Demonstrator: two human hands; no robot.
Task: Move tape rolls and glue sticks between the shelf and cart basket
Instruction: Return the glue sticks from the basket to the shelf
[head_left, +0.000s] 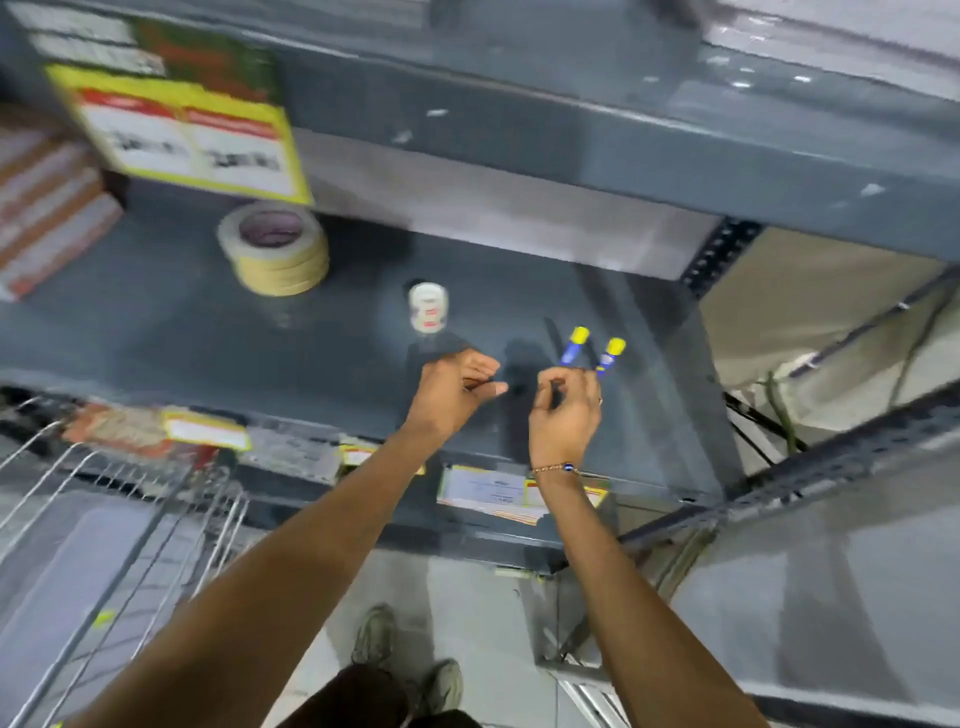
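The right hand (563, 410) pinches two glue sticks (574, 345) over the shelf (208, 322). The left hand (452, 389) is curled, holding nothing. Tape rolls (275, 249) sit behind.

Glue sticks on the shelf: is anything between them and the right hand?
Nothing visible. The two glue sticks stand right at the right hand's fingers, on bare shelf. The small tape roll and the stack of tape rolls sit off to the left.

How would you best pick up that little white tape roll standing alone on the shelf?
Probably by its curved sides, coming from above. The small tape roll seems to stand on its flat end on the grey shelf, apart from the masking tape stack, so there is room around it.
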